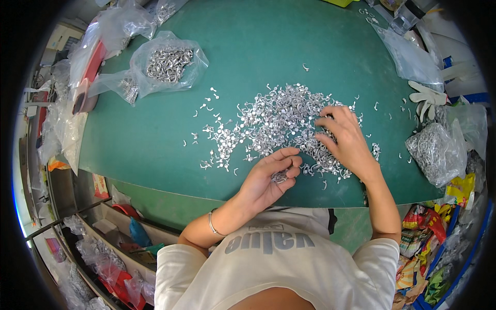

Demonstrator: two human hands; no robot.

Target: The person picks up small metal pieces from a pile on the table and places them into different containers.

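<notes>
A wide heap of small silvery metal pieces (279, 116), each a curved hook with a round flat end, is spread over the green table (155, 139). My left hand (274, 175) is palm up near the table's front edge, its fingers curled round several of these metal hooks. Over the right part of the heap reaches my right hand (343, 134), palm down. Its fingers are bent and apart, touching or just above the pieces; whether a piece sits under the fingertips is hidden.
An open clear bag (169, 64) of metal pieces stands at the back left. On the right lie a white glove (428, 98), a filled plastic bag (436, 155) and a flat clear bag (411, 57). Open drawers (124, 243) are below left; coloured packets (423, 227) lie below right.
</notes>
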